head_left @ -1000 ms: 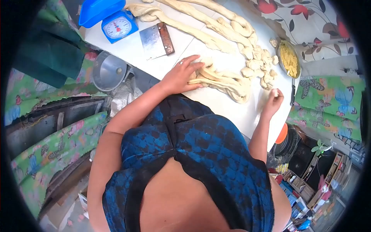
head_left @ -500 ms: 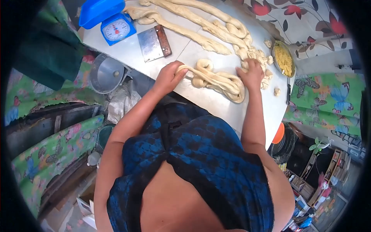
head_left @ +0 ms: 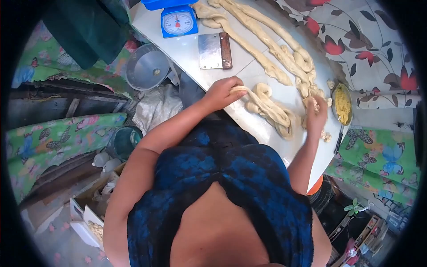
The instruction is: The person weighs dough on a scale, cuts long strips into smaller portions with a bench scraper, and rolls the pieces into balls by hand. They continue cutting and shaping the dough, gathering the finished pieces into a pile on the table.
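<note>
My left hand (head_left: 225,92) is closed on one end of a folded rope of dough (head_left: 275,112) that lies near the table's front edge. My right hand (head_left: 316,111) is over the small dough pieces (head_left: 326,136) at the right; its fingertips are near the dough, and whether they hold a piece is hard to tell. Behind both hands, long strips of dough (head_left: 253,50) stretch across the table. A metal scraper with a wooden handle (head_left: 226,51) rests left of them.
A blue scale (head_left: 179,22) stands at the back left of the white table (head_left: 189,55). A bowl of yellow filling (head_left: 342,104) and a knife (head_left: 339,140) are at the right edge. A grey basin (head_left: 148,66) sits below, left of the table.
The view has shifted, so the table appears farther right and lower. My right hand has moved away from the folded dough towards the small pieces. My left hand still grips the dough end.
</note>
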The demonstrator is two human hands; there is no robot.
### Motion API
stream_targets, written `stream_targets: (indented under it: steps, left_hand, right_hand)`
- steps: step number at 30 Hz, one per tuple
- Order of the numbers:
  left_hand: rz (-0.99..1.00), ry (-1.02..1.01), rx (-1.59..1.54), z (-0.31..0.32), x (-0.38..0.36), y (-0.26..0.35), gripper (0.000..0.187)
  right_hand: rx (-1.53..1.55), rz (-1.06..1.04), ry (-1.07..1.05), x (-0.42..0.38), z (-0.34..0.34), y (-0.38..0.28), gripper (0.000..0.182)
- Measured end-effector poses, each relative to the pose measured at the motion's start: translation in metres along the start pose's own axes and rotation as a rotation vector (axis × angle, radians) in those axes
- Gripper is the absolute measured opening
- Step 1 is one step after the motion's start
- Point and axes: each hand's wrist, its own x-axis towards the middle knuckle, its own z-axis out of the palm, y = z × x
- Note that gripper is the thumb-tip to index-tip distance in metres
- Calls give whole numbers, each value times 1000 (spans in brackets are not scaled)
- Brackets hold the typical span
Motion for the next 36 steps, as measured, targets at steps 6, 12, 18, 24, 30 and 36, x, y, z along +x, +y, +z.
stream_targets:
  steps: [6,12,18,24,30,36]
  left_hand:
    - [335,-295,342,-17,-15,1,42]
    - [-22,-168,264,-38,-24,4,32]
    - [-163,-82,286,-56,-9,23,37]
    - [167,10,518,-31,-19,-21,47]
    - [154,129,302,-31,-17,-34,45]
    - [322,19,298,-48,-13,-34,39]
  right_hand:
    - [199,-253,-526,38,132,-97,65]
    - [427,-365,-820,18,138,-160,83]
    - [418,-262,-1076,4,112,-134,51]
    - [243,-329,-1103,38,113,-108,47]
    - [340,134,-822,47,190,-149,78]
    - [77,62,-725,60,208,-162,83]
